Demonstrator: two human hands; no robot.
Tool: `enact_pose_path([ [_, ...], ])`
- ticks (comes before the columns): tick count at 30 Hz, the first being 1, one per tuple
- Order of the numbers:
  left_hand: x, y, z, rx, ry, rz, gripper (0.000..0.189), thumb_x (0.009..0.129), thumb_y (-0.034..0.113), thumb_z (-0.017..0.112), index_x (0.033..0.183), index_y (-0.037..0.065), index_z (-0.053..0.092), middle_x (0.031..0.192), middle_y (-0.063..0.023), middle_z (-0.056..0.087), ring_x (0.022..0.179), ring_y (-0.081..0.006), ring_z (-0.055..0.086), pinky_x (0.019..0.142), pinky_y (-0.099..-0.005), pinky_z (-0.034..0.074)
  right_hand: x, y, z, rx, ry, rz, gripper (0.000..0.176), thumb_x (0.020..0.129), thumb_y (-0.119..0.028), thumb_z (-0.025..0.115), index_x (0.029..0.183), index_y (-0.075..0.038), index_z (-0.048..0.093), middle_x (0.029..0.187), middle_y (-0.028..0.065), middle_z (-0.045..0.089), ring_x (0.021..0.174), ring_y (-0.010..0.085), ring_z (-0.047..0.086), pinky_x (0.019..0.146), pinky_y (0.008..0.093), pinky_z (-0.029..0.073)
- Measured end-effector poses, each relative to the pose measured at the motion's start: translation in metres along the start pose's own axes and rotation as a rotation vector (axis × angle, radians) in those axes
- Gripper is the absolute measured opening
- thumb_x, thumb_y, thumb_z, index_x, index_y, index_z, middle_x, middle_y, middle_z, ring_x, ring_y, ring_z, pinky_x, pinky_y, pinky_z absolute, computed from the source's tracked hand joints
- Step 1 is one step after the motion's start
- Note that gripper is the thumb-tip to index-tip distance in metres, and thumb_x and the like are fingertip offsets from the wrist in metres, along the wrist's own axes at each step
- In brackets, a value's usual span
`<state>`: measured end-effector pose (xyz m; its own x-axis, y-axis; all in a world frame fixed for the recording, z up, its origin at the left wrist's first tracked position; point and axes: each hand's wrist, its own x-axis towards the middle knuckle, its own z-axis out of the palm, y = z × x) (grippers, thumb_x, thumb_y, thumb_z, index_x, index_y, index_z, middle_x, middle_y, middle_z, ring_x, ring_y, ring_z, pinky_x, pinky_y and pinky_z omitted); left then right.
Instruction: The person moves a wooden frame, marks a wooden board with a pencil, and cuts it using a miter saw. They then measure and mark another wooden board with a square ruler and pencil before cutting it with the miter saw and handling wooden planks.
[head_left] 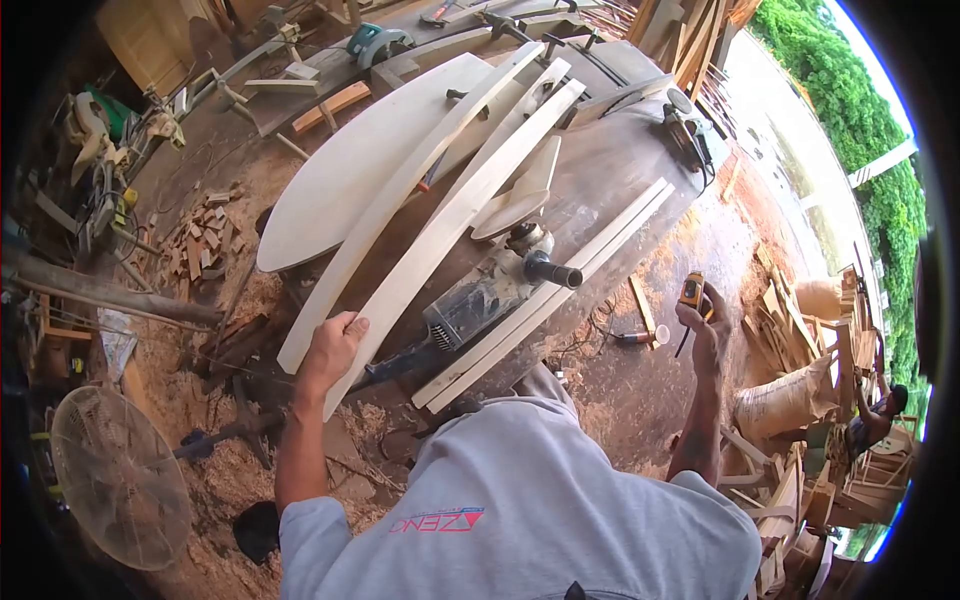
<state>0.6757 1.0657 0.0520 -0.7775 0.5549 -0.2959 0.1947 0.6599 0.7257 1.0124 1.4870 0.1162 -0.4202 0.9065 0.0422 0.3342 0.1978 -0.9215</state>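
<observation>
My left hand (335, 350) is closed around the near end of a long curved wooden plank (462, 205), its thumb over the edge. A second curved plank (400, 205) runs beside it on the left. Out to the right, my right hand (708, 318) holds a yellow and black tape measure (691, 289) above the floor. A thin dark stick, perhaps a pencil, points down from the same hand. On the workbench (610, 150), a large angle grinder (490, 290) lies right of the gripped plank, beside two straight wooden strips (560, 290).
A broad pale wooden panel (350, 160) lies left of the planks. Another power tool (688, 135) and a circular saw (378, 45) sit farther back. A round fan (120, 478) stands at lower left. Shavings cover the floor; a co-worker (872, 420) is at far right near wood offcuts.
</observation>
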Motion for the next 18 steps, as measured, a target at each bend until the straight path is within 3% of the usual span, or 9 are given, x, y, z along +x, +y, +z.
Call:
enact_pose_path([
  [7,0.001,-0.036,0.044,-0.044,0.057,-0.019,0.033,0.094,0.027,0.06,0.105,-0.004,0.064,0.079,-0.0227,0.065,0.074,-0.0344,0.064,0.07,-0.0405,0.048,-0.01,-0.006,-0.001,-0.006,0.019,-0.039,0.077,0.069,-0.022,0.078,0.133,0.009,0.05,0.102,0.0146,0.068,0.091,0.02,0.064,0.082,0.0326,0.051],
  [9,0.005,-0.055,0.062,0.165,0.244,0.064,0.032,0.09,0.023,0.065,0.108,-0.003,0.063,0.087,-0.0225,0.068,0.083,-0.0381,0.066,0.076,-0.0448,0.05,-0.01,-0.012,0.002,-0.014,0.003,-0.031,0.077,0.07,-0.018,0.078,0.134,0.011,0.048,0.102,0.0146,0.068,0.09,0.0196,0.064,0.081,0.0317,0.051],
  [12,0.003,-0.056,0.069,0.265,0.401,0.197,0.034,0.087,0.019,0.068,0.112,-0.002,0.062,0.093,-0.0186,0.067,0.082,-0.0413,0.062,0.075,-0.0461,0.05,-0.009,-0.019,0.011,0.051,-0.024,-0.068,0.074,0.071,-0.015,0.077,0.134,0.01,0.048,0.101,0.0134,0.067,0.089,0.0187,0.064,0.08,0.0306,0.051],
  [15,-0.007,-0.041,0.069,0.488,0.434,0.325,0.032,0.084,0.01,0.068,0.113,0.001,0.062,0.097,-0.0164,0.062,0.084,-0.0393,0.06,0.077,-0.0471,0.05,-0.004,-0.027,0.02,0.099,-0.067,-0.084,0.073,0.071,-0.011,0.076,0.135,0.009,0.049,0.1,0.0114,0.067,0.087,0.017,0.063,0.077,0.0282,0.051],
  [18,-0.007,-0.032,0.068,0.485,0.473,0.352,0.033,0.082,0.002,0.065,0.114,0.001,0.059,0.093,-0.0146,0.057,0.088,-0.0343,0.058,0.08,-0.0447,0.049,0.005,-0.028,0.027,0.076,-0.109,-0.102,0.074,0.07,-0.014,0.077,0.135,0.007,0.049,0.099,0.0101,0.066,0.086,0.0159,0.062,0.075,0.027,0.051],
])
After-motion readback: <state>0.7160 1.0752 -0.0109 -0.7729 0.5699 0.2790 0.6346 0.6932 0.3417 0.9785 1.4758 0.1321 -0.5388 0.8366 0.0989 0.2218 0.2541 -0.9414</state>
